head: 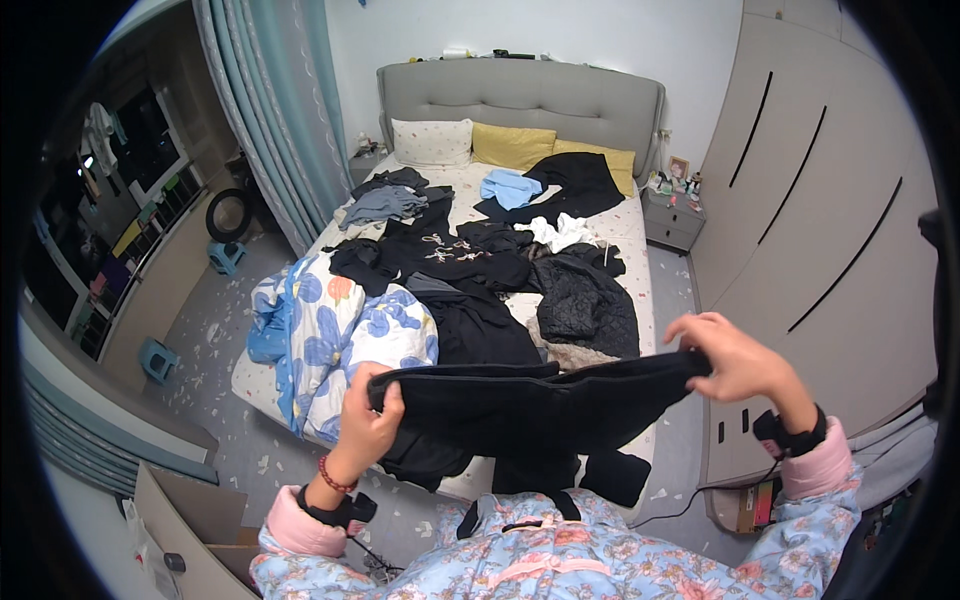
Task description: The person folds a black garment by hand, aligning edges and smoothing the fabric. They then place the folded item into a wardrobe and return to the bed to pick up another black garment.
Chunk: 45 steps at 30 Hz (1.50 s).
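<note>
My left hand [371, 420] pinches one end of the waistband of a black garment [532, 412], which looks like trousers. Its other end is gripped by my right hand [731, 360], so the waistband stretches between them above the foot of the bed. The lower part of the garment hangs towards my body. Beyond it on the bed lie a black top with a light printed design [442, 251], a black quilted jacket [589, 300] and other dark clothes. A floral quilt [330, 322] is bunched at the bed's left side.
Pillows [514, 146] lean on the grey headboard [517, 94]. Light blue [510, 187] and white [559, 231] cloth items lie further up the bed. A nightstand [675, 214] and wardrobe [810, 187] are at right. Blue stools [159, 360] and scattered paper-like scraps [262, 465] are on the left floor.
</note>
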Tool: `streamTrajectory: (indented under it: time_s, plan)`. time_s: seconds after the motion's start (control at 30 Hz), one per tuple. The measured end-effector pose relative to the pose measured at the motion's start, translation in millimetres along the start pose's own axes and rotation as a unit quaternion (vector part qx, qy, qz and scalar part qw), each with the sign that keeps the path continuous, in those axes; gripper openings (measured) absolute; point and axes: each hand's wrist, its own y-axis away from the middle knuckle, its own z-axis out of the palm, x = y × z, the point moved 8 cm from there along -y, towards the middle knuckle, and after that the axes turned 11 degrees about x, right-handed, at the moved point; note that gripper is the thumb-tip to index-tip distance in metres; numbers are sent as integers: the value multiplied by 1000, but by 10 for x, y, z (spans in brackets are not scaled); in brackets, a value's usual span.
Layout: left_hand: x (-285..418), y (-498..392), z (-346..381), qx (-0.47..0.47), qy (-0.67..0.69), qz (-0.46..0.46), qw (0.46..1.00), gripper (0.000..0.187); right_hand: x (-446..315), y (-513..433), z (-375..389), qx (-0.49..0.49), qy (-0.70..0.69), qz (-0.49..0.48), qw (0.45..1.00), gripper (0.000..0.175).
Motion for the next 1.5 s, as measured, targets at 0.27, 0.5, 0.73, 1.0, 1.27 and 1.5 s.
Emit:
streamTrajectory:
  time_s: [0.27, 0.5, 0.73, 1.0, 1.27, 1.5]
  plan:
    - [616, -5, 769, -113, 6, 188, 976, 24, -491, -308, 1739, -72, -242, 42, 967, 76]
    - [641, -561, 433, 3, -6, 122, 993, 16, -455, -648, 1404, -237, -281, -30, 929, 50]
    - [1225, -1659, -344, 205, 15, 221, 953, 33, -713, -1792, -824, 32, 241, -78, 967, 49]
    - [1603, -1494, -102, 94, -165, 289, 938, 139, -1531, -1711, -2870, 435, 13, -161, 886, 46]
    - [959, -998, 318, 323, -266, 123, 900, 162, -2310, -1848, -3177, 334, -443, -319, 768, 44]
    - [433, -447, 309, 177, -69, 12, 982, 74, -2862, -2116, -2738, 181, -648, -378, 636, 43]
